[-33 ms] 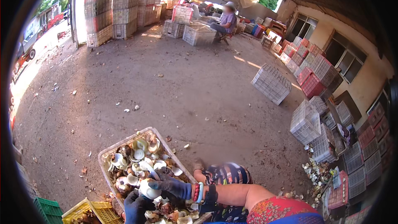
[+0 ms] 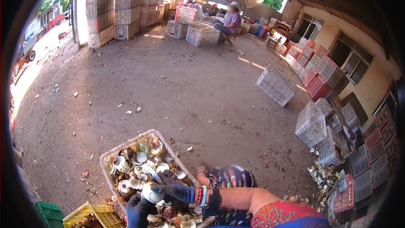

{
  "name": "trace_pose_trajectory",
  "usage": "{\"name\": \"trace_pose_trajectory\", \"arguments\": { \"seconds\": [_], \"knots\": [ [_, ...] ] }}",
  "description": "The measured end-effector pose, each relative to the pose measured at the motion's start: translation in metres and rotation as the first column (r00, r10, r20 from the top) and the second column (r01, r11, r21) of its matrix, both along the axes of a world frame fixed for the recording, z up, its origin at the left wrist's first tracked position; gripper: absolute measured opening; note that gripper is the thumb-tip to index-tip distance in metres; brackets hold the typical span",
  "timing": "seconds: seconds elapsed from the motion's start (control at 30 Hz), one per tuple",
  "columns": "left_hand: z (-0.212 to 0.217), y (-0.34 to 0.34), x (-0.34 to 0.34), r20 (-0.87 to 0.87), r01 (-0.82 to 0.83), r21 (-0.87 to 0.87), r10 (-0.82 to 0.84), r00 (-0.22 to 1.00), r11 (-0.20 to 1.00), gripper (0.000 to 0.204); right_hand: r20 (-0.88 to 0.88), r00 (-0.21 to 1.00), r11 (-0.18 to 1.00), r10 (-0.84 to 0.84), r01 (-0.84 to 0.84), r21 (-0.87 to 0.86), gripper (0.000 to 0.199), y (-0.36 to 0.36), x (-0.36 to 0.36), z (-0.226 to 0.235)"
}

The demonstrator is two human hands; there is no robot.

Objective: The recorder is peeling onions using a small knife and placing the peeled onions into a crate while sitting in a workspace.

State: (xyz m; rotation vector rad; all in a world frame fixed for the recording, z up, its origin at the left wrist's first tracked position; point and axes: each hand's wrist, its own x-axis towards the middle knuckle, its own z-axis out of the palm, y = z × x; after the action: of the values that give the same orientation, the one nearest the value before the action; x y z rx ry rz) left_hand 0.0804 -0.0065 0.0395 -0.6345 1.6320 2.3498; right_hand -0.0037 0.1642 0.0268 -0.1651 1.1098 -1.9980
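Both my hands wear dark blue gloves, low in the head view, over a white plastic crate (image 2: pixel 110 157) full of brown and white shell pieces. My left hand (image 2: pixel 138 213) cups a white round peeled fruit (image 2: pixel 151 195) from below. My right hand (image 2: pixel 176 190) comes in from the right, with bead bracelets on its wrist, and lies against the fruit's upper side. It seems to grip a pale slender blade (image 2: pixel 150 172) that points up and to the left. The fingers of both hands are curled.
A yellow crate (image 2: pixel 103 216) and a green crate (image 2: pixel 48 213) stand at the lower left. Upturned white crates (image 2: pixel 276 85) lie on the dirt floor, and red and white crates are stacked along the right wall. A person (image 2: pixel 230 20) sits far back among crate stacks (image 2: pixel 114 17).
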Motion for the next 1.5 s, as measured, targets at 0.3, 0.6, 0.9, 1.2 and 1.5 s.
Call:
{"name": "trace_pose_trajectory", "arguments": {
  "seconds": [0.3,0.6,0.9,1.2,1.5],
  "knots": [
    [0.014,0.002,-0.004,-0.028,0.002,-0.025,-0.003,1.0,1.0,0.012,0.221,0.973,0.997,-0.062,0.069,-0.023,0.062,0.003,0.002,0.022],
    [0.02,0.002,-0.004,-0.081,-0.001,0.015,0.002,0.997,1.0,0.015,0.413,0.902,0.967,-0.128,0.206,-0.149,0.042,-0.004,0.0,0.001],
    [0.018,-0.003,-0.001,-0.146,0.006,-0.007,-0.007,0.989,1.0,0.009,0.288,0.957,0.994,-0.022,-0.011,0.111,0.044,0.0,-0.007,0.029],
    [0.023,-0.002,-0.003,-0.147,0.065,-0.019,-0.068,0.987,0.998,0.007,-0.255,0.942,0.972,0.217,-0.183,0.148,0.081,0.009,-0.015,0.029],
    [-0.026,-0.027,0.004,-0.301,0.122,0.448,0.021,0.953,0.886,0.029,0.36,0.931,0.982,0.067,0.003,-0.19,0.061,0.004,-0.008,-0.01]
  ]
}}
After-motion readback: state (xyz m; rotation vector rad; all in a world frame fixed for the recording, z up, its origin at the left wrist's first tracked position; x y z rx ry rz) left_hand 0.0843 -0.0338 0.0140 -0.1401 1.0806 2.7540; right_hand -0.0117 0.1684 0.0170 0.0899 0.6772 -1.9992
